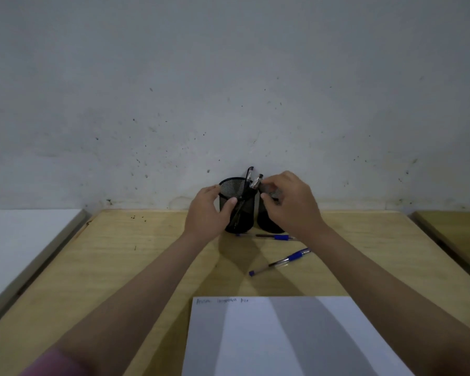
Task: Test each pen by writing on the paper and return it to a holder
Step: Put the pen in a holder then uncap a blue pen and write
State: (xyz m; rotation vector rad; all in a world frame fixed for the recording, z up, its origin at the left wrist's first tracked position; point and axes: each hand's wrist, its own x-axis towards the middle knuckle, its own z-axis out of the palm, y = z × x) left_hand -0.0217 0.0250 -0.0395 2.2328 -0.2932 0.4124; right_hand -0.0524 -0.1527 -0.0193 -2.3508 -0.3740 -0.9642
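While my left hand (205, 210) grips the holder (238, 206), my right hand (288, 202) pinches an upright pen (255, 183) just above its mouth.

Left hand (205, 210) steadies a mesh holder (235, 204) (right hand (291, 202) beside it).

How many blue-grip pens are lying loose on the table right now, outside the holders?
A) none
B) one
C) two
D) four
C: one blue-grip pen lies just in front of the two mesh holders, and a second pen lies at an angle nearer the paper.
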